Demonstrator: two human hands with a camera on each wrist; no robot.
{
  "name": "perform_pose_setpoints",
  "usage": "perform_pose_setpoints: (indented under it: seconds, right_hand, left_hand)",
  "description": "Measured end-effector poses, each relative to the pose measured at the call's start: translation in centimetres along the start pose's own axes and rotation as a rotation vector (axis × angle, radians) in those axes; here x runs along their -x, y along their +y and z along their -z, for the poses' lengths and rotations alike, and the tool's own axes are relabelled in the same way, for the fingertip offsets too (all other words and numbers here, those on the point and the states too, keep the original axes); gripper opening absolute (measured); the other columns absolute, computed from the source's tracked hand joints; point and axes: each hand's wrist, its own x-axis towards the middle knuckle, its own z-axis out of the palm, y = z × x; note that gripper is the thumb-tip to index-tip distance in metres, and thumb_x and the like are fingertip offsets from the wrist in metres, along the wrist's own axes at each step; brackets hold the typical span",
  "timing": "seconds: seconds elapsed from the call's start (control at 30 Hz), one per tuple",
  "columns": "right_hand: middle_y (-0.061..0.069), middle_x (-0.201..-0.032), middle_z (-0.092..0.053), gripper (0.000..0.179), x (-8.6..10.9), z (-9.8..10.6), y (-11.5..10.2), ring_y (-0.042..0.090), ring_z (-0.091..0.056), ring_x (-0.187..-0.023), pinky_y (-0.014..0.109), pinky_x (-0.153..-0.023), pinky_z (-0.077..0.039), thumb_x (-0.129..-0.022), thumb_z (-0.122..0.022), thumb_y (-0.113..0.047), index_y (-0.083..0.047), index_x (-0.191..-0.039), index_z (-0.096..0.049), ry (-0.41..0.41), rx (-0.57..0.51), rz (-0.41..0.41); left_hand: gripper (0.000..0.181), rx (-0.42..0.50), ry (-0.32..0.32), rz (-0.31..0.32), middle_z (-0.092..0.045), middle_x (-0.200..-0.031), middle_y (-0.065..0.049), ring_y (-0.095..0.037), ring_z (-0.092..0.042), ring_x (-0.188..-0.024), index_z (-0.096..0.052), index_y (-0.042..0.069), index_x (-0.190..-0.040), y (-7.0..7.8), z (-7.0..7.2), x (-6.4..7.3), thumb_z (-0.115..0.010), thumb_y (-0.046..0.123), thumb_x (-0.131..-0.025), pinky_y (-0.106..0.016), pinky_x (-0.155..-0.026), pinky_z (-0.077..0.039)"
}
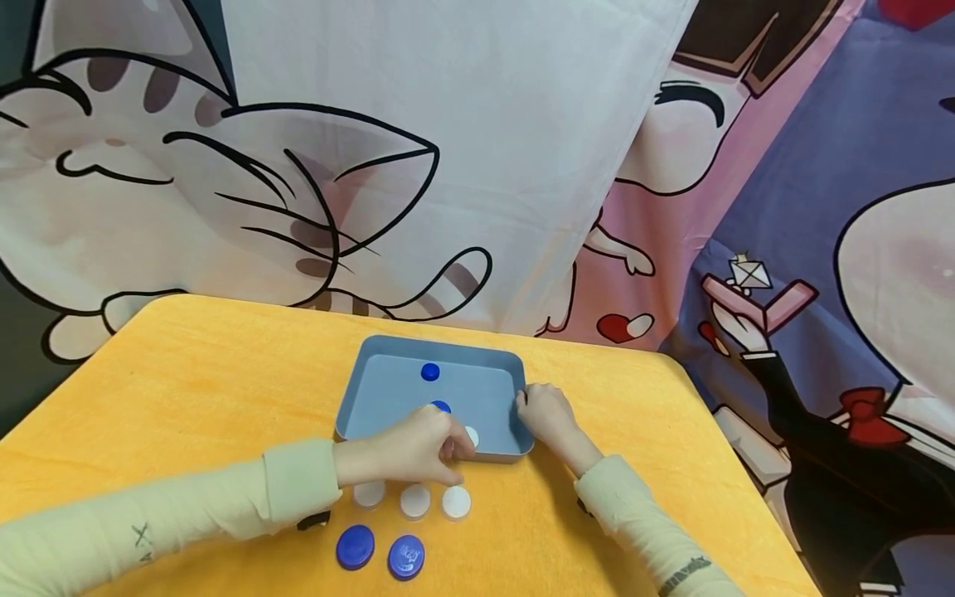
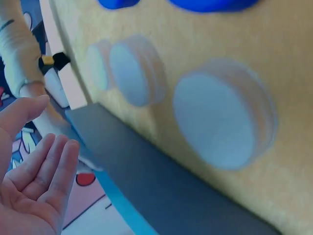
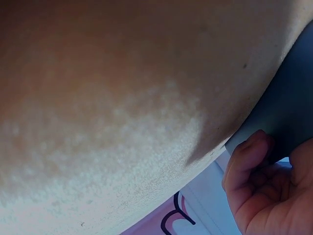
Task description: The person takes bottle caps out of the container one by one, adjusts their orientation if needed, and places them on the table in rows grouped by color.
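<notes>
Head view shows the blue-grey tray [image 1: 488,385] on the yellow tablecloth [image 1: 246,373], between and just ahead of the hands. At its right end, the right hand [image 1: 550,414] grips the wall with curled fingers. The left hand [image 1: 418,444] reaches across the near wall, fingers loosely bent and slightly spread, grasping nothing; the left wrist view shows its palm bare. Inside the tray are a small blue cap [image 1: 430,372] near the far wall, a second blue cap [image 1: 440,406] half hidden by the left hand, and a white cap [image 1: 472,436] close to the near wall, beside that hand's fingers. Outside, three white caps [image 1: 415,502] form a row just before the tray, with two larger blue caps [image 1: 355,547] nearer the person. The tray's long axis runs left to right, its right end slanting slightly towards the person; the caps are round.
</notes>
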Motion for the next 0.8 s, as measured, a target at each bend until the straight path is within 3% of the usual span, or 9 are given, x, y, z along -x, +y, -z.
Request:
perform_pose_setpoints:
  seconds: [0.4, 0.53, 0.8]
  right_hand:
    - [0.005, -0.055, -0.054, 0.039, 0.1, -0.2, 0.0, 0.017, -0.051, -0.053, 0.029, -0.051, -0.041, -0.095, -0.053, -0.019, -0.010, -0.057, -0.053, 0.019, 0.013, 0.016]
    - [0.005, -0.055, -0.053, 0.039, 0.1, -0.2, 0.0, 0.017, -0.051, -0.052, 0.029, -0.050, -0.041, -0.095, -0.053, -0.019, -0.009, -0.057, -0.053, 0.019, 0.006, 0.015]
    - [0.005, -0.056, -0.054, 0.038, 0.1, -0.1, 0.0, 0.017, -0.051, -0.052, 0.028, -0.051, -0.041, -0.095, -0.053, -0.018, -0.009, -0.059, -0.054, 0.020, 0.002, 0.012]
  left_hand:
    - [0.028, 0.011, 0.161, 0.010, -0.074, -0.091, -0.010, -0.016, -0.064, -0.075, -0.074, 0.001, -0.096, -1.7, 1.8, -0.5, -0.083, 0.013, -0.071, -0.019, -0.067, -0.054]
    - [0.027, 0.029, 0.190, 0.038, -0.073, -0.091, -0.009, -0.022, -0.067, -0.077, -0.074, 0.002, -0.095, -2.3, 2.8, -0.9, -0.083, 0.012, -0.072, -0.016, -0.067, -0.054]
    - [0.030, -0.013, 0.258, 0.121, -0.073, -0.093, -0.006, -0.014, -0.065, -0.079, -0.073, 0.006, -0.098, -4.1, 4.5, -2.1, -0.083, 0.018, -0.072, -0.021, -0.072, -0.056]
